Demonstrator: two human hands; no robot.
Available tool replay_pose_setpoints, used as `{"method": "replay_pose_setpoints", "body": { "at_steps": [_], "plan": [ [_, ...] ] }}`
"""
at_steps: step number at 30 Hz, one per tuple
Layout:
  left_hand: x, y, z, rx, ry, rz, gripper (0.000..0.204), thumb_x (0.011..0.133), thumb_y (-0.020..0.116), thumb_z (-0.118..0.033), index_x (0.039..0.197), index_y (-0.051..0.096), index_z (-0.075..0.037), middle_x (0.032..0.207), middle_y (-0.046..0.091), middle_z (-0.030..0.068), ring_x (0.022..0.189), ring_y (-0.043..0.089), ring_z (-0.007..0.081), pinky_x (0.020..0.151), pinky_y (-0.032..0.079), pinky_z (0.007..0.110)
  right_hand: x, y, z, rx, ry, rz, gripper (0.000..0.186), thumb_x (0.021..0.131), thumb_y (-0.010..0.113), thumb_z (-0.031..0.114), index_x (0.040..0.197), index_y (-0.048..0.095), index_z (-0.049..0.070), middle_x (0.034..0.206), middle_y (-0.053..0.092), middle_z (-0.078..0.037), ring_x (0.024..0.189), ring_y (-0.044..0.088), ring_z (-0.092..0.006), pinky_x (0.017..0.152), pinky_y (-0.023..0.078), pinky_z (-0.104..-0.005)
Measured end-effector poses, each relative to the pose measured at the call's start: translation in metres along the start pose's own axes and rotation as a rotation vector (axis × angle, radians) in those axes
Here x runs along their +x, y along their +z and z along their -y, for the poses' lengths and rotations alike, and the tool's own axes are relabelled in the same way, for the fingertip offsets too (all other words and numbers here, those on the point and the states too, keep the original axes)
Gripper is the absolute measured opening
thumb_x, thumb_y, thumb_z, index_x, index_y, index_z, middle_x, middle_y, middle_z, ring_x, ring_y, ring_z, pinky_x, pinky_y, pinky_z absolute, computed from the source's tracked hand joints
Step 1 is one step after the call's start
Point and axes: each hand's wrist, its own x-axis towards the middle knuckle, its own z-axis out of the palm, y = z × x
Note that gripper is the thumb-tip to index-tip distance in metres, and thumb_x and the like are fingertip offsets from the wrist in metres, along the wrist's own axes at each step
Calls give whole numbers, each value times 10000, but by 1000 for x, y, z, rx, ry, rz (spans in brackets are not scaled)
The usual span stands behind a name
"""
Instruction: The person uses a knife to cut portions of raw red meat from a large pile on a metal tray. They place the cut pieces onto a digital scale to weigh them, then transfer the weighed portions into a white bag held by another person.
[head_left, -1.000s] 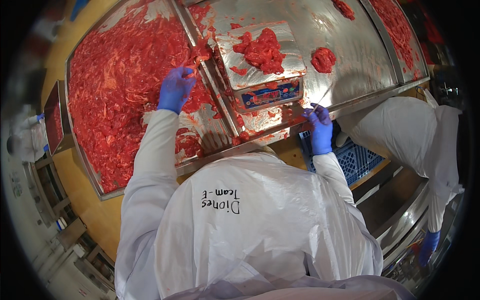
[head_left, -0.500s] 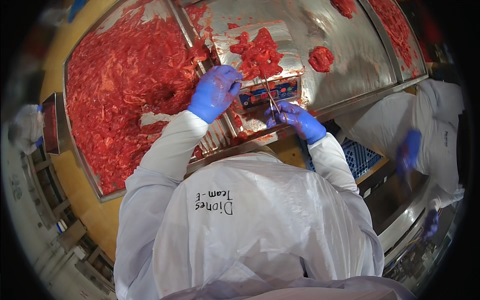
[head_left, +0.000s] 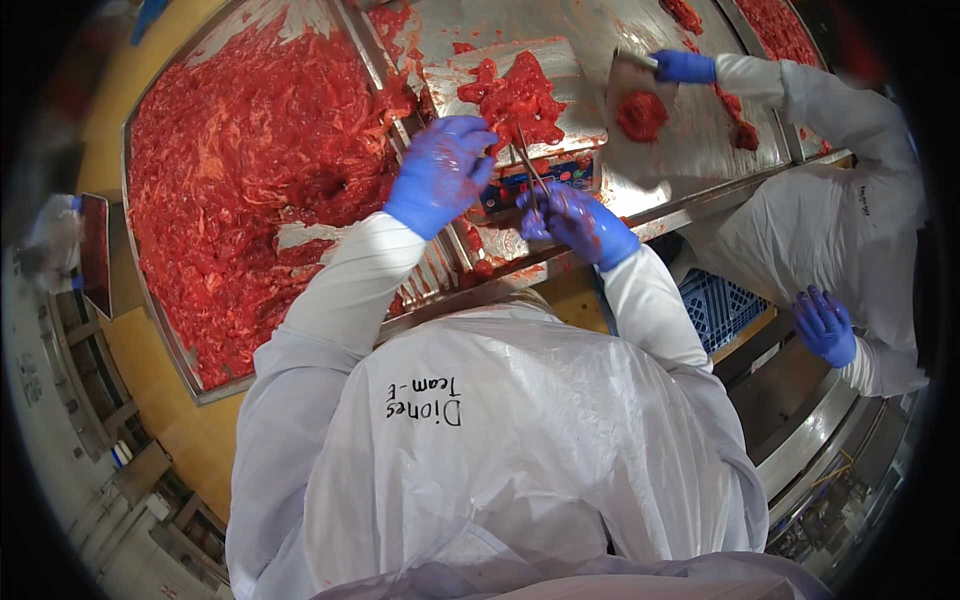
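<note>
My left hand (head_left: pixel 435 175), in a blue glove, has its fingers curled at the near left of the steel scale plate (head_left: pixel 575 120); whether they grip anything I cannot make out. My right hand (head_left: pixel 575 222), also gloved, is closed on a slender metal tool (head_left: pixel 532 170), like tongs or scissors, over the scale's front panel. The tool's tip reaches the red raw meat pile (head_left: pixel 515 95) on the plate. A wide tray (head_left: pixel 197 390) of chopped meat lies to the left. A separate meat lump (head_left: pixel 640 115) sits right of the scale.
A co-worker's gloved hand (head_left: pixel 685 67) holds a metal scraper (head_left: pixel 630 62) at upper right, the other hand (head_left: pixel 825 330) hanging lower. More meat (head_left: pixel 775 30) lies in the far right tray. A blue crate (head_left: pixel 715 305) is below the table edge, a steel bin (head_left: pixel 97 255) at far left.
My left hand moved right to the scale; my right hand moved left and up with the tool toward the meat pile. The co-worker's arm with the scraper now reaches over the table.
</note>
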Motion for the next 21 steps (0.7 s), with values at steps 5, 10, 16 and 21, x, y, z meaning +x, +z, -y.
{"method": "replay_pose_setpoints", "body": {
  "at_steps": [5, 10, 16, 21],
  "plan": [
    [-24, 3, -3, -5, 138, 183, 147, 851, 728, -112, 994, 743, -81, 993, 703, 95, 979, 673, 322, 884, 558, 440, 20, 6, 13, 267, 166, -101, 287, 972, 728, 134, 1220, 682, -4, 968, 716, -70, 830, 668, -164, 835, 571, -336],
    [-73, -16, 46, -15, -221, 148, 194, 862, 744, -151, 1040, 743, -73, 1025, 697, 127, 988, 672, 334, 891, 553, 443, 19, 30, -21, 181, 161, -73, 276, 984, 703, 120, 1225, 679, -15, 962, 739, -101, 880, 730, -189, 901, 588, -345],
    [-118, -38, 96, 59, -472, 92, 285, 884, 753, -166, 1138, 731, -39, 1141, 697, 184, 1084, 671, 368, 969, 545, 444, -2, 45, -18, -100, 353, 252, 285, 912, 769, 70, 1194, 730, 59, 1061, 724, -37, 1015, 665, -116, 893, 541, -297],
    [-134, -31, 150, -118, -906, -126, 435, 911, 745, -162, 1317, 660, -32, 1288, 674, 203, 1199, 653, 360, 1044, 518, 454, -55, -34, 0, -18, 243, -141, 153, 897, 758, 43, 1044, 717, 55, 1056, 723, -46, 1039, 657, -150, 926, 524, -317]
  ]
}}
